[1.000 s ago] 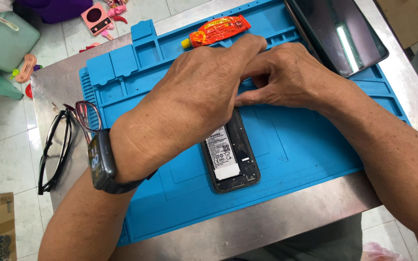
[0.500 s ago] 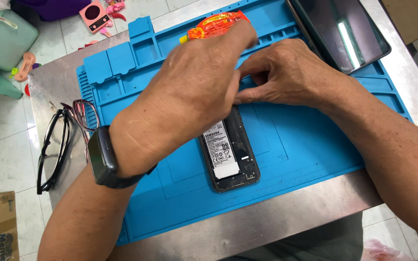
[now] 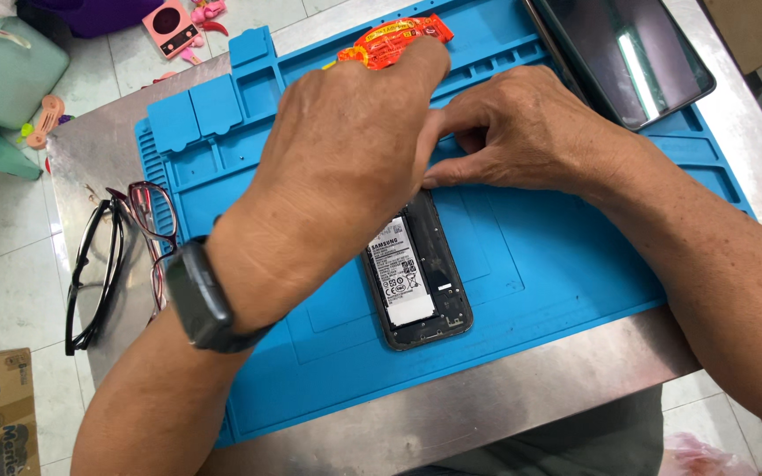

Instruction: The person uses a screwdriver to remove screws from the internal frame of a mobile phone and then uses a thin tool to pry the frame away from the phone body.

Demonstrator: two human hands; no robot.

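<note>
Opened phone (image 3: 418, 275): back cover off, battery exposed, lying on blue work mat (image 3: 557, 264) on the steel table (image 3: 451, 414).
Left hand (image 3: 346, 167): over the phone's top end; fingers bent, grip hidden.
Right hand (image 3: 522, 132): fingers curled together, thumb tip pressed at the phone's top edge.
Beside mat: spectacles (image 3: 103, 260).

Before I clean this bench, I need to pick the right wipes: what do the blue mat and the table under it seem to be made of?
The blue mat looks like silicone or soft rubber: matte, evenly coloured, with moulded compartments and raised ridges. The table looks like stainless steel: grey, brushed, with a dull sheen and faint scuffs. Both hands work at the top end of the opened phone lying on the mat.
</note>
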